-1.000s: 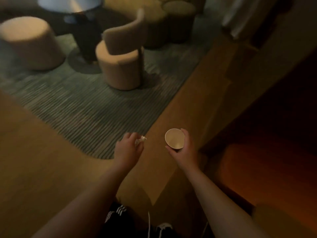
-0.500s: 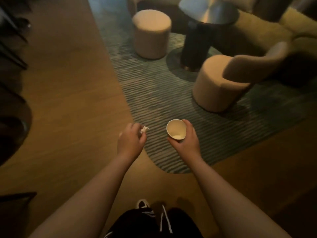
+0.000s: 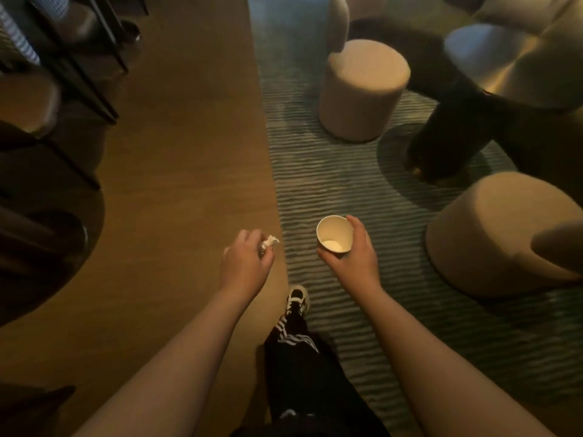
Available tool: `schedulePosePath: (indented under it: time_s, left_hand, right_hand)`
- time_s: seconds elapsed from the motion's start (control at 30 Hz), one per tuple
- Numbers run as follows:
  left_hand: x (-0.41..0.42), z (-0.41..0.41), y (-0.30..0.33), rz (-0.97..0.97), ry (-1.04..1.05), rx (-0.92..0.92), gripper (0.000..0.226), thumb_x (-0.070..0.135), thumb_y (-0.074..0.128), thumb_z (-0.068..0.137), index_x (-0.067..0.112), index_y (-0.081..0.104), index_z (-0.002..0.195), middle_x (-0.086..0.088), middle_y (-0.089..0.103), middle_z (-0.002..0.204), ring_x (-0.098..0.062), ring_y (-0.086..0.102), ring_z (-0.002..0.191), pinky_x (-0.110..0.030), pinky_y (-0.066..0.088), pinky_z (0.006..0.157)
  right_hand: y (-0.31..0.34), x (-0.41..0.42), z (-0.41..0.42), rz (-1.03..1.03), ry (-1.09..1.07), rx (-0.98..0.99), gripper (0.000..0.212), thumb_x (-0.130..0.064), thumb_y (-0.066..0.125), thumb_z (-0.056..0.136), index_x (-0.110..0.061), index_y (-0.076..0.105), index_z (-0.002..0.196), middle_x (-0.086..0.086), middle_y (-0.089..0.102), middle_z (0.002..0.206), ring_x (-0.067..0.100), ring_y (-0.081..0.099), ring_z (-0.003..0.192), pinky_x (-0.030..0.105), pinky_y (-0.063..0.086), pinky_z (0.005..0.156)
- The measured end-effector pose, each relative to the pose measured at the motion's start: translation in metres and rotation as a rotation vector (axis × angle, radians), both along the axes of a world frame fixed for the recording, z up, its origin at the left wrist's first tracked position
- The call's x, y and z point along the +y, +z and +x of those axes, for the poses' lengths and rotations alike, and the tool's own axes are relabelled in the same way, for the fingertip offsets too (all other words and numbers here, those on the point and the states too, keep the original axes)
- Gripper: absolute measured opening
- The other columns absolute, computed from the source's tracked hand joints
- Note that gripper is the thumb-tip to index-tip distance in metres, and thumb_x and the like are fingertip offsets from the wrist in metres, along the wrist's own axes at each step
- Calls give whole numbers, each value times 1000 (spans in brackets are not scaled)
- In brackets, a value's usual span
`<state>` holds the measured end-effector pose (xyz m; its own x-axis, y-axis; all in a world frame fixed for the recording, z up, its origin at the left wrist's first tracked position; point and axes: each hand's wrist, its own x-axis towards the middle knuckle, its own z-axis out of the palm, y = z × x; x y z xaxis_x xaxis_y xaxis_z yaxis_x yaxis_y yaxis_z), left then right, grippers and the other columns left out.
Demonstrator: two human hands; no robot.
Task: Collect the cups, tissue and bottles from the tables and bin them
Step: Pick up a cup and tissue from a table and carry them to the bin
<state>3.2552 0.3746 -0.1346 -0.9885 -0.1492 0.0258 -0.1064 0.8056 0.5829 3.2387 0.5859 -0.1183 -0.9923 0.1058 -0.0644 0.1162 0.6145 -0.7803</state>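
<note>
Head view: one paper cup (image 3: 335, 237), unmarked, gripped in the right hand (image 3: 353, 260); one crumpled tissue (image 3: 270, 242) pinched by the left hand (image 3: 245, 265). Two round stools (image 3: 362, 89) stand on the rug.

Left hand (image 3: 246, 266) pinches a crumpled tissue (image 3: 270, 242) — right hand (image 3: 355, 258) grips an upright paper cup (image 3: 335, 237) — above the rug's (image 3: 331, 184) edge.
</note>
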Motion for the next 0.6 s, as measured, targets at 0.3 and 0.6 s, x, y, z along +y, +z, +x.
schedulePosePath:
  time_s: [0.3,0.6]
  left_hand:
    - [-36,-281,36,-32,72,-11,11,29,57,86,25,58,96,13,44,87,-8,45,72,-30,38,65]
    - [-104,-540,28,-14,87,38,10,29,57,87,25,58,96,15,41,85,-1,42,68,-30,38,67]
  right_hand:
    - [29,-34,-299,17,69,3,84,-37,79,72,-26,32,141,-2,46,136,16,46,122,23,34,92]
    - [4,-103,-550,13,129,-9,84,-38,79,71,-28,31,140,-1,47,135,16,47,121,25,36,93]
